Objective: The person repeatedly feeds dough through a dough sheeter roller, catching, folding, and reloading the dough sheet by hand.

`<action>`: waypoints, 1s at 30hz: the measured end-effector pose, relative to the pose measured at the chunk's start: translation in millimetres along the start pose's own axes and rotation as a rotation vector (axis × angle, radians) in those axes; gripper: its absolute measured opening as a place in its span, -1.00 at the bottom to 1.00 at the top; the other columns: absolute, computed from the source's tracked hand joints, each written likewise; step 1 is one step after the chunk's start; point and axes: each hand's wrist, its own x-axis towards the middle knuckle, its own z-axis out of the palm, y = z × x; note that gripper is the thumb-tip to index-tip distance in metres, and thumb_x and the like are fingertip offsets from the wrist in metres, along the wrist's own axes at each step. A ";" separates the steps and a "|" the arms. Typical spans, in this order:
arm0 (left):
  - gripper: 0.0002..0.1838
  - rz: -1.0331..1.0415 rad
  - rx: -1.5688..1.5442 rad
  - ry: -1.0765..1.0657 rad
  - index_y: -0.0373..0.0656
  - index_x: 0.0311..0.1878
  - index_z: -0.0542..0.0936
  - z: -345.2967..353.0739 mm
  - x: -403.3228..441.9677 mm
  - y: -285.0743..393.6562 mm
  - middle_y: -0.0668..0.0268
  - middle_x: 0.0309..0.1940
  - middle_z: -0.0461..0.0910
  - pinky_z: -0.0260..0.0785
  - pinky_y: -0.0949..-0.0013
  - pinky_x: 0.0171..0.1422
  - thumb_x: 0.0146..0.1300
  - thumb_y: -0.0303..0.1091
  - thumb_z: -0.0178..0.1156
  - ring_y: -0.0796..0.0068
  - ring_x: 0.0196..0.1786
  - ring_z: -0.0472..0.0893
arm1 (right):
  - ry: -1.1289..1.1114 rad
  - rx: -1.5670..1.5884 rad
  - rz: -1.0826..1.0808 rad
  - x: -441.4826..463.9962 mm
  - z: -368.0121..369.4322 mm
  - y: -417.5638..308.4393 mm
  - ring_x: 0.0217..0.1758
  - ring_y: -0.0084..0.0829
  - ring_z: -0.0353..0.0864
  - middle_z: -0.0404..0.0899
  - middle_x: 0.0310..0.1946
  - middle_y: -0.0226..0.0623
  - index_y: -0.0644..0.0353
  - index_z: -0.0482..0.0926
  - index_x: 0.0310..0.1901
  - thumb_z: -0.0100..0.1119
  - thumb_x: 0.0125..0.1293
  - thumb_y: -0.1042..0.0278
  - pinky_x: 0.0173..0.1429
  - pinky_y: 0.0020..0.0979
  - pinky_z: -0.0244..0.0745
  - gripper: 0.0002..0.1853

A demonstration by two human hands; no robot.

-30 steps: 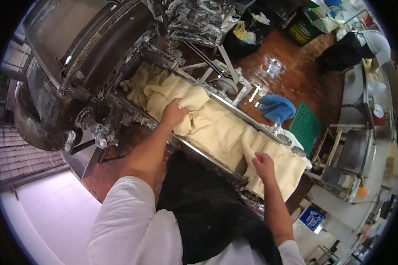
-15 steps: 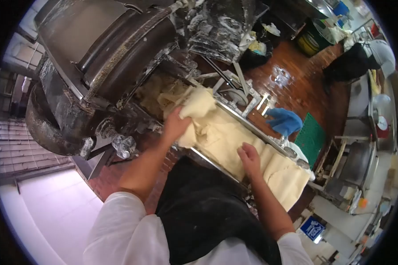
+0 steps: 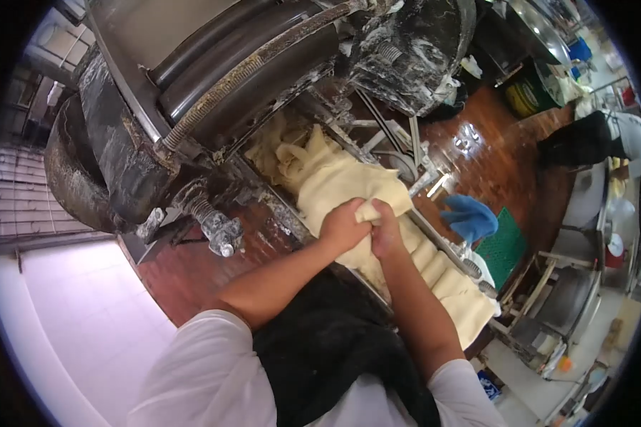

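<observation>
A long pale sheet of dough (image 3: 342, 185) lies in folds along a narrow metal tray (image 3: 434, 233) under the rollers. My left hand (image 3: 345, 228) and my right hand (image 3: 385, 228) meet over the middle of the tray. Both are closed on the dough, and a bunched bit of it shows between them. Toward the machine the dough is crumpled; at the near right end it lies in flat layers that hang over the tray's end.
A large flour-dusted roller machine (image 3: 249, 78) stands at the upper left. A blue cloth (image 3: 470, 217) hangs beyond the tray, near a green mat (image 3: 502, 245). Another person (image 3: 591, 139) is at the far right. A dark bin (image 3: 530, 92) stands on the red floor.
My left hand has pulled the dough from the machine end toward the middle of the tray. My right hand has moved up and left and closed on the dough beside it.
</observation>
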 end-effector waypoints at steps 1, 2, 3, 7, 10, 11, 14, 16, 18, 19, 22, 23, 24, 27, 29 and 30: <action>-0.46 -0.004 0.019 -0.012 -0.17 0.07 0.51 5.8 -2.8 8.7 0.01 -0.19 0.62 0.45 0.18 -0.01 -0.07 -0.26 0.26 0.03 -0.11 0.61 | 0.030 -0.009 -0.019 -17.5 4.3 -11.5 -0.06 -0.30 0.55 0.57 -0.16 -0.28 0.14 0.46 0.02 0.19 0.15 0.11 0.08 -0.29 0.43 -0.57; -0.45 -0.006 0.038 -0.025 -0.17 0.08 0.51 12.3 -6.1 16.8 0.00 -0.19 0.62 0.45 0.18 -0.01 -0.07 -0.26 0.27 0.02 -0.10 0.60 | 0.061 -0.016 -0.042 -30.0 2.5 -18.7 -0.09 -0.30 0.57 0.58 -0.17 -0.28 0.13 0.45 0.03 0.17 0.16 0.13 0.07 -0.30 0.44 -0.57; -0.43 0.002 0.011 -0.061 -0.18 0.10 0.49 20.8 -11.8 23.0 0.00 -0.17 0.62 0.44 0.16 0.00 -0.06 -0.26 0.28 0.01 -0.09 0.60 | 0.061 -0.013 -0.045 -34.2 -15.5 -18.7 -0.08 -0.28 0.57 0.58 -0.16 -0.25 0.12 0.44 0.04 0.16 0.14 0.10 0.10 -0.30 0.43 -0.55; -0.24 0.001 -0.085 -0.360 -0.28 0.26 0.33 86.0 -40.3 26.0 -0.05 0.15 0.44 0.30 0.19 0.26 -0.05 -0.21 0.30 0.02 0.19 0.46 | 0.118 0.000 -0.020 -65.3 -106.7 -15.7 -0.02 -0.21 0.56 0.56 -0.08 -0.19 0.15 0.40 0.10 0.10 0.14 0.02 0.17 -0.21 0.41 -0.47; -0.29 -0.052 -0.166 -0.782 -0.27 0.24 0.35 105.4 -45.9 28.9 -0.03 0.14 0.45 0.27 0.22 0.29 0.03 -0.15 0.29 0.05 0.19 0.46 | 0.275 0.037 0.033 -94.7 -131.9 -18.4 -0.03 -0.17 0.55 0.56 -0.07 -0.18 0.18 0.45 0.06 0.14 0.12 0.08 0.17 -0.19 0.42 -0.50; -0.32 0.041 -0.017 -0.796 -0.26 0.22 0.37 108.6 -32.1 21.0 -0.02 0.13 0.46 0.28 0.22 0.28 0.05 -0.15 0.29 0.05 0.18 0.46 | 0.255 0.052 0.057 -89.3 -141.7 -13.7 -0.04 -0.17 0.55 0.56 -0.07 -0.18 0.18 0.45 0.06 0.16 0.11 0.07 0.16 -0.18 0.42 -0.49; -0.42 0.152 0.027 -0.245 -0.24 0.15 0.45 86.5 -6.8 -29.6 0.04 0.08 0.50 0.31 0.21 0.24 0.11 -0.13 0.28 0.06 0.11 0.49 | 0.220 0.108 0.146 -75.1 -167.5 4.6 -0.04 -0.16 0.55 0.56 -0.06 -0.17 0.16 0.44 0.08 0.19 0.08 0.06 0.15 -0.18 0.43 -0.45; -0.29 0.041 0.141 -0.003 -0.23 0.23 0.36 39.9 28.9 -43.9 -0.04 0.20 0.39 0.18 0.15 0.37 0.08 -0.03 0.28 0.03 0.29 0.34 | 0.219 0.158 0.199 -67.2 -166.4 7.8 -0.02 -0.15 0.54 0.55 -0.04 -0.17 0.16 0.42 0.12 0.21 0.06 0.05 0.15 -0.17 0.42 -0.41; -0.21 -0.079 0.291 0.169 -0.22 0.26 0.34 18.8 57.3 -52.8 -0.03 0.23 0.36 0.12 0.16 0.41 0.01 0.00 0.34 0.04 0.35 0.26 | 0.263 0.150 0.130 -70.4 -158.5 5.5 0.02 -0.14 0.51 0.53 0.00 -0.16 0.17 0.38 0.17 0.21 0.07 0.04 0.17 -0.16 0.41 -0.36; -0.20 -0.108 0.325 0.141 -0.22 0.25 0.34 24.6 73.1 -65.6 -0.02 0.23 0.36 0.13 0.16 0.40 -0.01 0.00 0.36 0.05 0.36 0.25 | 0.253 0.152 0.124 -70.3 -158.3 6.0 0.04 -0.14 0.50 0.52 0.01 -0.16 0.17 0.37 0.18 0.21 0.08 0.02 0.19 -0.15 0.40 -0.36; -0.22 -0.197 0.412 0.084 -0.21 0.22 0.37 42.7 89.2 -98.8 0.00 0.21 0.39 0.18 0.12 0.37 -0.04 -0.02 0.38 0.08 0.36 0.26 | 0.211 0.198 0.171 -73.6 -154.5 4.8 0.08 -0.14 0.49 0.51 0.04 -0.16 0.19 0.36 0.19 0.23 0.13 0.01 0.20 -0.14 0.40 -0.35; -0.26 -0.216 0.433 0.085 -0.20 0.19 0.39 47.1 82.9 -88.3 0.01 0.19 0.41 0.21 0.10 0.34 -0.03 -0.04 0.38 0.08 0.33 0.29 | 0.196 0.220 0.197 -77.7 -153.5 5.4 0.09 -0.15 0.49 0.51 0.04 -0.16 0.19 0.35 0.20 0.23 0.15 0.00 0.20 -0.14 0.40 -0.35; -0.29 -0.231 0.453 0.095 -0.19 0.17 0.41 47.3 78.0 -72.1 0.02 0.16 0.43 0.25 0.08 0.32 -0.03 -0.06 0.37 0.07 0.31 0.31 | 0.186 0.087 0.180 -81.2 -153.2 6.8 0.09 -0.15 0.49 0.51 0.04 -0.15 0.20 0.35 0.20 0.24 0.15 0.01 0.18 -0.14 0.42 -0.35; -0.57 -0.164 0.301 0.049 -0.14 -0.04 0.49 47.0 58.3 -55.8 0.11 -0.07 0.55 0.38 0.07 0.11 -0.01 -0.25 0.29 0.05 0.05 0.50 | 0.208 -0.303 0.168 -86.9 -130.6 -2.3 0.01 -0.18 0.55 0.51 0.01 -0.12 0.26 0.37 0.17 0.30 0.13 0.11 0.08 -0.16 0.50 -0.38; -0.66 -0.070 0.285 -0.004 -0.15 -0.12 0.50 47.2 41.6 -45.8 0.09 -0.16 0.58 0.40 0.10 0.04 -0.01 -0.35 0.23 0.03 -0.05 0.54 | 0.285 -0.421 0.201 -79.0 -132.2 -4.2 -0.02 -0.19 0.56 0.52 -0.01 -0.10 0.27 0.40 0.14 0.27 0.12 0.16 0.08 -0.17 0.51 -0.42; -0.65 -0.025 0.265 0.004 -0.17 -0.12 0.49 47.9 33.0 -40.1 0.06 -0.19 0.58 0.40 0.08 0.02 -0.02 -0.32 0.24 0.00 -0.08 0.55 | 0.325 -0.482 0.214 -75.1 -135.8 -4.3 -0.03 -0.19 0.57 0.52 -0.02 -0.10 0.27 0.42 0.12 0.26 0.12 0.18 0.07 -0.17 0.51 -0.44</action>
